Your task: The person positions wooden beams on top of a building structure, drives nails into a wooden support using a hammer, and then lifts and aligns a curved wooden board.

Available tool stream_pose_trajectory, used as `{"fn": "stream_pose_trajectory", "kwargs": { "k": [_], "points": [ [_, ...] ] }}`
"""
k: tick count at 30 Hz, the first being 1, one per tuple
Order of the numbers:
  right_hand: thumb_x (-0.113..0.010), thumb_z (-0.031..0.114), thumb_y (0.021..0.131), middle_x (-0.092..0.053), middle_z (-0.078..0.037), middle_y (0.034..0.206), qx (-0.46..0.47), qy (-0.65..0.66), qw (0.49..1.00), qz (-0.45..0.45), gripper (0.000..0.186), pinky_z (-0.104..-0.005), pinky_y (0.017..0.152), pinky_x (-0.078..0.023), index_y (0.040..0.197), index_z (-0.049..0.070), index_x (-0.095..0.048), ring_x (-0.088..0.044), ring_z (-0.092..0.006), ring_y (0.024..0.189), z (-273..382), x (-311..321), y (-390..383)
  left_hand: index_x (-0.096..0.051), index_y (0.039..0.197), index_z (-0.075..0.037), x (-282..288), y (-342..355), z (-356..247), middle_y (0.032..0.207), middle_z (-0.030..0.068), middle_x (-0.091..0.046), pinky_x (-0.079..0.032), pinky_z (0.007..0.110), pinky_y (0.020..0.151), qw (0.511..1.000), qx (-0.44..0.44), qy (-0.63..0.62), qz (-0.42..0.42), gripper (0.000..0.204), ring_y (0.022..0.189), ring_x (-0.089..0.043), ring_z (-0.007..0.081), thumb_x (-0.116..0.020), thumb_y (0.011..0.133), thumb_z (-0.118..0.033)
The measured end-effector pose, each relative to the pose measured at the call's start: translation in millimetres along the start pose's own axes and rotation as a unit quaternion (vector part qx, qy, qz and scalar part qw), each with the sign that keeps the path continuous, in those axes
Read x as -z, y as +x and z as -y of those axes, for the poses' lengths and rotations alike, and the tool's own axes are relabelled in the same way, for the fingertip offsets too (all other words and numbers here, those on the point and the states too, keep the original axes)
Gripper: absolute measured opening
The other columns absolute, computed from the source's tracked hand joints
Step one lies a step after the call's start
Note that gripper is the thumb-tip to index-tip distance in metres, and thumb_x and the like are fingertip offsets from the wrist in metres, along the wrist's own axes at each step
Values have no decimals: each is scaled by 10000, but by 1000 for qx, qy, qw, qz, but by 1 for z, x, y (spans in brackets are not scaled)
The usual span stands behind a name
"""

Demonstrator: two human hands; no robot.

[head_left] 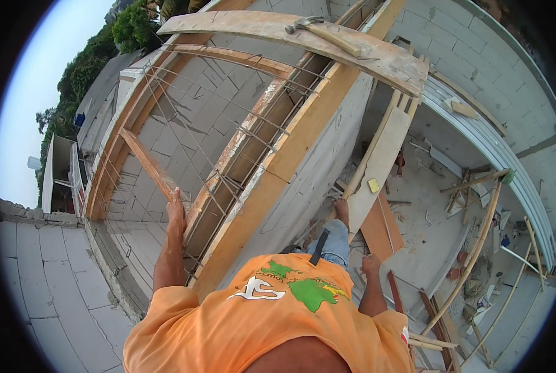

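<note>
My left hand (176, 212) is closed around the near end of a narrow wooden strip (146, 160), which spans between two timber form boards. Beside that hand runs a long channel of boards (268, 165) with steel bars (243, 130) inside and across it. My right hand (371, 265) is low at my right side, fingers curled closed; whatever may be in them is hidden. Near it is a brown board (381, 229). One bare foot of mine rests by a pale plank (383, 158) with a small yellow block (373, 185) on it.
A hammer (324, 36) lies on a wide plank (247, 25) across the far end. Block walls (60, 267) stand on both sides. To the right, a lower floor holds rubble, poles (477, 248) and loose boards. Metal profiles (495, 155) line the right wall. Thin rods stick out around the formwork.
</note>
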State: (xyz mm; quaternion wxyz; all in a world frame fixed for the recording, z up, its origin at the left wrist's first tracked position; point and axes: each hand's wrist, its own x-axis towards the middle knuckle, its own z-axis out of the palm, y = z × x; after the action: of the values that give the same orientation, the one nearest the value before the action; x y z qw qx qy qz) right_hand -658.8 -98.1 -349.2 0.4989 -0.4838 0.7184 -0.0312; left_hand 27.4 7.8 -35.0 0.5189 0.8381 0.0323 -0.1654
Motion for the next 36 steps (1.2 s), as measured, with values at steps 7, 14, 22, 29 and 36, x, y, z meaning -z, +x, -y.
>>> {"fn": "stream_pose_trajectory", "kwargs": {
  "k": [7, 14, 22, 29, 36],
  "points": [
    [-574, 236, 827, -699, -315, 857, 51, -80, 990, -105, 331, -525, 785, -570, 805, -73, -691, -719, -432, 843, 43, -12, 4, -456, 1400, 127, 32, 22, 10, 1278, 208, -576, -573, 431, 877, 997, 54, -24, 53, 887, 1058, -634, 323, -696, 905, -568],
    [-577, 256, 816, -682, -346, 911, -25, -70, 994, -86, 369, -560, 835, -554, 879, -94, -677, -681, -512, 919, 24, -18, -24, -376, 1488, 83, 24, 29, 11, 1449, 246, -467, -524, 473, 1018, 993, 94, -26, 63, 957, 1224, -562, 383, -694, 889, -591],
    [-576, 216, 858, -691, -322, 1086, -101, -44, 993, -43, 370, -541, 929, -543, 1086, -47, -702, -674, -467, 1063, 26, -9, -39, -281, 1547, 70, 32, 31, 9, 1522, 275, -380, -496, 458, 1058, 995, 78, 37, 50, 1022, 1271, -535, 402, -661, 895, -621],
    [-600, 236, 829, -701, -308, 1052, -107, 12, 990, -92, 347, -534, 927, -546, 1001, -43, -716, -676, -472, 1046, 30, -27, -9, -260, 1577, 12, 12, -8, -3, 1566, 271, -342, -444, 466, 1109, 995, 39, 42, 82, 1001, 1326, -494, 409, -599, 913, -657],
    [-563, 214, 850, -699, -296, 1085, -113, 46, 990, -72, 374, -537, 931, -544, 1120, -9, -696, -672, -464, 1062, 48, -25, -16, -268, 1581, -21, 18, -1, -4, 1577, 243, -346, -415, 484, 1131, 992, 16, 65, 107, 967, 1339, -480, 412, -562, 926, -669]
  ]
}}
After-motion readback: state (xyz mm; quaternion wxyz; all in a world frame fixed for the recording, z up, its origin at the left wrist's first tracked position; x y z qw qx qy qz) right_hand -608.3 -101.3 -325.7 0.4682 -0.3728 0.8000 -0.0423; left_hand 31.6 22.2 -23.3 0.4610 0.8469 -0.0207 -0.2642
